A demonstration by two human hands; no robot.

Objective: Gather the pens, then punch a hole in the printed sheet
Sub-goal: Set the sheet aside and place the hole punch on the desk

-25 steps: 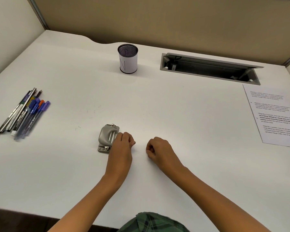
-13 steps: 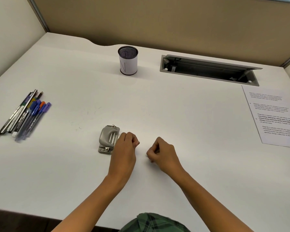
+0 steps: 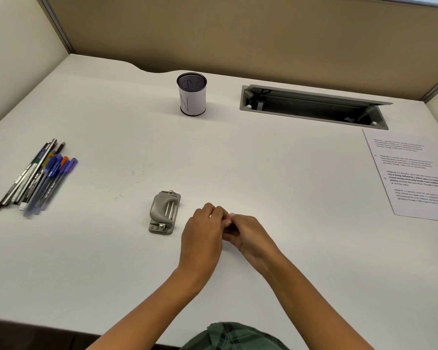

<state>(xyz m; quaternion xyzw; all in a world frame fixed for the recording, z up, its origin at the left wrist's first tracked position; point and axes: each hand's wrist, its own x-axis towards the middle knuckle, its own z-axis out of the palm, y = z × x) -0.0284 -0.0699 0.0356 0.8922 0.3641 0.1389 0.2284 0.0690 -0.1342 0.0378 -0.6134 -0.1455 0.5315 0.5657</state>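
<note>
Several pens point(image 3: 37, 176) lie side by side in a bundle at the left of the white desk point(image 3: 288, 188). A grey hole punch point(image 3: 164, 212) sits near the middle. The printed sheet point(image 3: 415, 175) lies flat at the right edge. A mesh pen cup point(image 3: 192, 94) with a white label stands at the back. My left hand point(image 3: 202, 234) and my right hand point(image 3: 249, 236) rest together on the desk just right of the punch, fingers curled and touching each other. Neither hand holds anything.
An open grey cable tray point(image 3: 314, 107) is recessed into the desk at the back right. Beige partition walls point(image 3: 238, 34) close the desk at the back and sides. A green plaid garment point(image 3: 233, 337) shows at the near edge.
My two hands have moved together and now touch; the left hand has shifted right, away from the hole punch. Pens, punch and sheet lie where they were.
</note>
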